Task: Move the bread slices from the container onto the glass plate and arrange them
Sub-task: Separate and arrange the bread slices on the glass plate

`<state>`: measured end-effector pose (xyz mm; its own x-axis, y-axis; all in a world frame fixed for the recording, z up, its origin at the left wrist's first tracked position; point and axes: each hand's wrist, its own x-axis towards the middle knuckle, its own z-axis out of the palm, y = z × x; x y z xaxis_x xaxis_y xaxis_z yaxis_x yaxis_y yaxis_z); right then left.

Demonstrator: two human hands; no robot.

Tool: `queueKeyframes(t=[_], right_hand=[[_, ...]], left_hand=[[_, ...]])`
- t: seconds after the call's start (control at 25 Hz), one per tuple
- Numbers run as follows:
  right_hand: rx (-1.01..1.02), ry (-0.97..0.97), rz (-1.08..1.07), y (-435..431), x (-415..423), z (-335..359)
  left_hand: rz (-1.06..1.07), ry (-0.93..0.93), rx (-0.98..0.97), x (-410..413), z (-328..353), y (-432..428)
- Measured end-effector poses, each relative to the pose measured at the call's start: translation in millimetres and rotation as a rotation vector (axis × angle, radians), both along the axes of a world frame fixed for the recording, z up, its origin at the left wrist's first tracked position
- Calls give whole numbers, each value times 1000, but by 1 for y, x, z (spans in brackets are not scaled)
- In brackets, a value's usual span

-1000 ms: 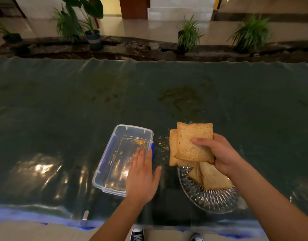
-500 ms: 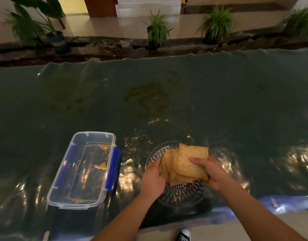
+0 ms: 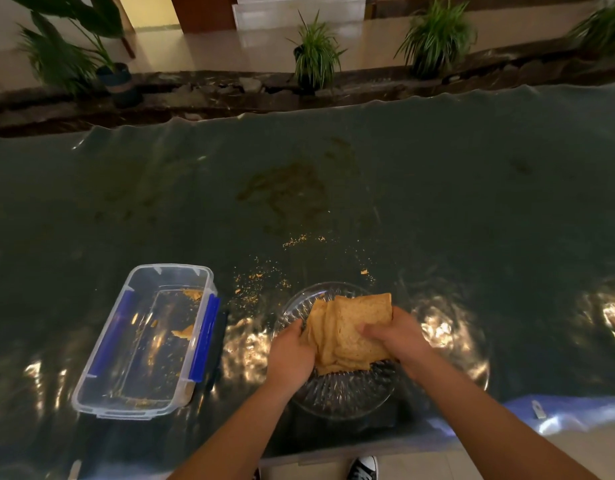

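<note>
A stack of toasted bread slices (image 3: 347, 327) lies over the ribbed glass plate (image 3: 340, 393) near the table's front edge. My left hand (image 3: 290, 355) presses against the stack's left side, and my right hand (image 3: 394, 337) grips its right side with fingers over the top slice. The clear plastic container (image 3: 101, 379) with blue side clips stands to the left of the plate. It holds only crumbs and a small bread scrap (image 3: 183, 331).
Crumbs (image 3: 257, 282) are scattered on the shiny dark table cover (image 3: 437, 202) behind the plate. Potted plants (image 3: 314, 53) line a ledge beyond the table's far edge. A shoe (image 3: 363, 468) shows below the front edge.
My left hand left the container and came to the stack's left side. My right hand lowered the slices onto the plate. The view shifted right.
</note>
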<state>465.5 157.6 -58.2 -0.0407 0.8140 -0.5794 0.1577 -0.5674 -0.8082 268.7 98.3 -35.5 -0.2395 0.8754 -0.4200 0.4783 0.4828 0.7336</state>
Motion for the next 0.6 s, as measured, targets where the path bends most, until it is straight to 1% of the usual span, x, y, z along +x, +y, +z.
queueKeyframes(t=[0.16,0.32,0.48,0.6], right_hand=[[-31,19,28,1,-4,0],[8,-54,25,-4,-11,3],[40,-162,15,-11,-19,8],[-25,-117,-33,-13,-18,9]], left_hand=[[95,-127,-102,0,4,4],[99,-191,-201,-6,-1,12],[99,-379,-274,-21,-11,17],[125,-480,-308,-29,-16,16]])
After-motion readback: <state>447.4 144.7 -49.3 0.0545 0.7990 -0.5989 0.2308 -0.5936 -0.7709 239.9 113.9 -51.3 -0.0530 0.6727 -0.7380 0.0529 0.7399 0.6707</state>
